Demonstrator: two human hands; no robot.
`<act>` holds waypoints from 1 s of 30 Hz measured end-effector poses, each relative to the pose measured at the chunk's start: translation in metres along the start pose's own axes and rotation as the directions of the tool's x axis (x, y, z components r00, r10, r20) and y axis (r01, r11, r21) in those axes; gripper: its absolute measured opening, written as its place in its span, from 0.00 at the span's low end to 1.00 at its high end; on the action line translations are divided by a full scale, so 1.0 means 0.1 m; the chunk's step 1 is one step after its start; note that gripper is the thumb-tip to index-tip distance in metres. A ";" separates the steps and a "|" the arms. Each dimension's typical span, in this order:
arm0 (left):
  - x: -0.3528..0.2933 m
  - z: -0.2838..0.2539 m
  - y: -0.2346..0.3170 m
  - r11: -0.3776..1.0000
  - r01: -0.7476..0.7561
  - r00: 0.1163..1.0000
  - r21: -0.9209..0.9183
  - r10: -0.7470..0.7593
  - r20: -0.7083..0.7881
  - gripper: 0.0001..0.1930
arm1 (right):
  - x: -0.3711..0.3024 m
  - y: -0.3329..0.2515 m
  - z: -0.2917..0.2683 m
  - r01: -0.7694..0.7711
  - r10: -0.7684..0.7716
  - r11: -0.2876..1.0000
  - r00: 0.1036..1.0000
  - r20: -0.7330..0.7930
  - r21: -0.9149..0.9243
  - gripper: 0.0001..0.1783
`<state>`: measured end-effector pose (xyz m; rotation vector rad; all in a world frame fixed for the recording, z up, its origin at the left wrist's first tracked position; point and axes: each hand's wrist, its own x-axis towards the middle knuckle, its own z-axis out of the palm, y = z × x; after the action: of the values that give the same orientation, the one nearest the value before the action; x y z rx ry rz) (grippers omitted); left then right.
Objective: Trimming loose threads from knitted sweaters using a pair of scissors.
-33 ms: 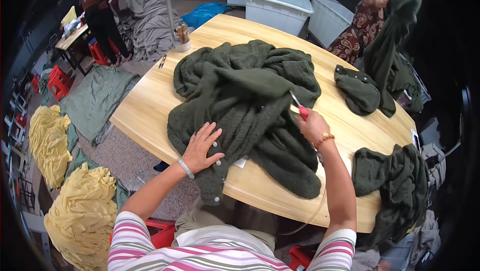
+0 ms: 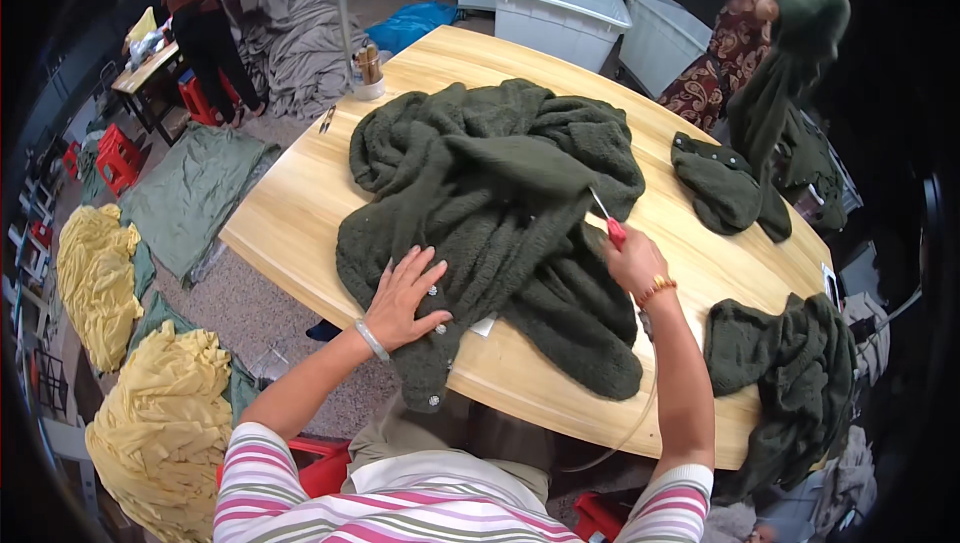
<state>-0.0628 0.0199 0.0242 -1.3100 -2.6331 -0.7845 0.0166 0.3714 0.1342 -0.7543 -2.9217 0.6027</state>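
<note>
On the counter (image 2: 300,213), left grip (image 2: 405,303) spread over green garment (image 2: 475,253), right grip (image 2: 637,261) clasping red tool (image 2: 616,233), seemingly air-blowing; next needs steady aim.

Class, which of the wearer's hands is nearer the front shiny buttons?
Left. The left hand lies on the green garment, beside those shiny buttons; the right hand is farther right, holding a red-handled tool.

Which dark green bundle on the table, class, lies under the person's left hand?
The large middle bundle: the left hand rests flat on it. The smaller far-right bundle and the near-right bundle lie apart from that hand.
</note>
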 end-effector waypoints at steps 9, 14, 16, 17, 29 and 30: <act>-0.07 0.00 0.12 0.999 -0.041 0.997 -0.019 0.042 0.066 0.41 | -1.46 -0.14 -0.04 0.212 -0.224 0.975 0.920 0.323 0.074 0.15; -0.06 0.06 0.21 0.995 -0.079 0.995 0.062 0.075 0.072 0.29 | -1.81 -0.33 0.18 0.363 -0.368 0.926 0.820 0.438 0.098 0.14; -0.13 0.10 0.24 0.996 -0.065 0.997 0.066 0.061 0.054 0.30 | -1.81 -0.33 0.18 0.375 -0.385 0.921 0.832 0.401 0.106 0.13; -0.18 0.11 0.25 0.996 -0.056 0.998 0.065 0.054 0.034 0.30 | -1.81 -0.34 0.18 0.378 -0.389 0.919 0.829 0.402 0.111 0.13; -0.49 0.24 0.48 0.996 -0.050 0.997 0.078 0.054 -0.060 0.27 | -2.30 -0.17 0.23 0.367 -0.340 0.926 0.704 0.623 0.090 0.17; -0.50 0.24 0.50 0.993 -0.040 0.996 0.113 0.048 -0.071 0.26 | -2.32 -0.16 0.21 0.334 -0.317 0.938 0.712 0.626 0.094 0.17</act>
<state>0.0101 0.0201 0.0080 -1.2801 -2.5420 -0.6568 0.2097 0.2401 0.1289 0.0209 -3.5427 0.9306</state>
